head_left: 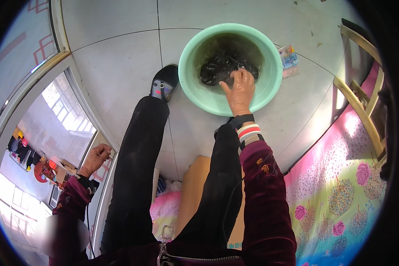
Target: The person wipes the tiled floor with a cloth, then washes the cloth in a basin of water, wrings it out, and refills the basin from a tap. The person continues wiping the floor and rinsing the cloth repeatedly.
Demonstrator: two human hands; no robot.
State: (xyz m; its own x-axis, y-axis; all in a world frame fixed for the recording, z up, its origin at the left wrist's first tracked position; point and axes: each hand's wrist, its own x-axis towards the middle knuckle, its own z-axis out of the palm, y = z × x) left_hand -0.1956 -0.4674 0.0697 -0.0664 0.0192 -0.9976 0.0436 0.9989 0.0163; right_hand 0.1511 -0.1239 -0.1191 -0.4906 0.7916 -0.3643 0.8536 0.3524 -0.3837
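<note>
Dark cloth (219, 66) in the basin, just beyond the right hand (240, 92).

The cloth lies wet and bunched in murky water (228, 42), inside the pale green basin (275, 71); the right hand reaches over the near rim, thumb apart from the bent fingers, above the cloth's near right part, though whether the fingertips touch it I cannot tell; to that hand's right, just outside the basin, lies a clear plastic packet (289, 61), and lower right of the hand spreads a floral cover (343, 190); the left hand (94, 160) is well away from the basin, fingers curled, near a framed glass panel (60, 106) on its left, and I cannot tell whether its thumb meets the fingers.
</note>
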